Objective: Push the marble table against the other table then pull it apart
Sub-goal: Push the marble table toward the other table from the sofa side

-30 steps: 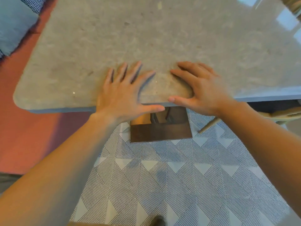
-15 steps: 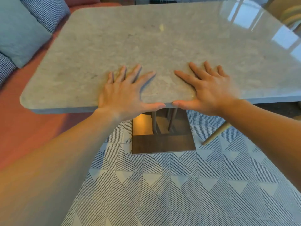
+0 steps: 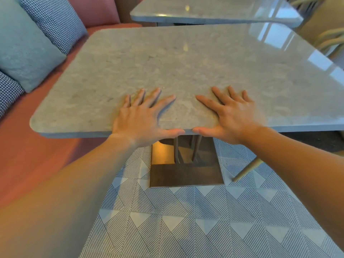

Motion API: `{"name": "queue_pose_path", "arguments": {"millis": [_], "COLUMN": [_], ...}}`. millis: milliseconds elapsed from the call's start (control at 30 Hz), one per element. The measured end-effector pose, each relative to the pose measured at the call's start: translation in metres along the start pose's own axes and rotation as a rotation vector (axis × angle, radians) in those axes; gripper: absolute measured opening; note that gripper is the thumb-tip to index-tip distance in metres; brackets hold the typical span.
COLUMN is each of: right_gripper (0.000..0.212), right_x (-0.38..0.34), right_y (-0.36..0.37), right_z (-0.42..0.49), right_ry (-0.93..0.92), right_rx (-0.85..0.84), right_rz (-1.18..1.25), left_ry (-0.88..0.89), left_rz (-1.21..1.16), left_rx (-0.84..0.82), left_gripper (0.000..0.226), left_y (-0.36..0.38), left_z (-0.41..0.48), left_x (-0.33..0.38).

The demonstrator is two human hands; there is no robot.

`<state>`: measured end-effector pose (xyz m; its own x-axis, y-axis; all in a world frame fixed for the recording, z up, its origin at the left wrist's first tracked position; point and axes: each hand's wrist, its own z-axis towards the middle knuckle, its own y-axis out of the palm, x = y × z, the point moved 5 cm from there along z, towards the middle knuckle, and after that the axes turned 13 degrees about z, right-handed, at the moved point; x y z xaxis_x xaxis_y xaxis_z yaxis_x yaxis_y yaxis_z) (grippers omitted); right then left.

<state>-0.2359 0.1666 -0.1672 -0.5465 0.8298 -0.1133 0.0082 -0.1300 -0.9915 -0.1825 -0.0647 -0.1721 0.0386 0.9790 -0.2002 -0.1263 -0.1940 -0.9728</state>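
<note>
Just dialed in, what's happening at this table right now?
A person has both palms flat on the near edge of the grey marble table, left hand and right hand with fingers spread and thumbs along the edge. A second grey marble table stands just beyond; whether they touch is unclear.
</note>
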Motion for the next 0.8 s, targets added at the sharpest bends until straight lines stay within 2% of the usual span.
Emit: {"name": "queue_pose_path", "arguments": {"millis": [800], "right_gripper": [0.123], "right_x": [-0.015], "right_y": [0.007], "right_z": [0.055], "right_ry": [0.091], "right_rx": [0.011], "right_rz": [-0.023], "left_ry": [0.049], "left_rz": [-0.021], "left_rx": [0.034], "left_gripper": [0.121], "left_y": [0.014], "left_z": [0.049], "left_x": [-0.048]}}
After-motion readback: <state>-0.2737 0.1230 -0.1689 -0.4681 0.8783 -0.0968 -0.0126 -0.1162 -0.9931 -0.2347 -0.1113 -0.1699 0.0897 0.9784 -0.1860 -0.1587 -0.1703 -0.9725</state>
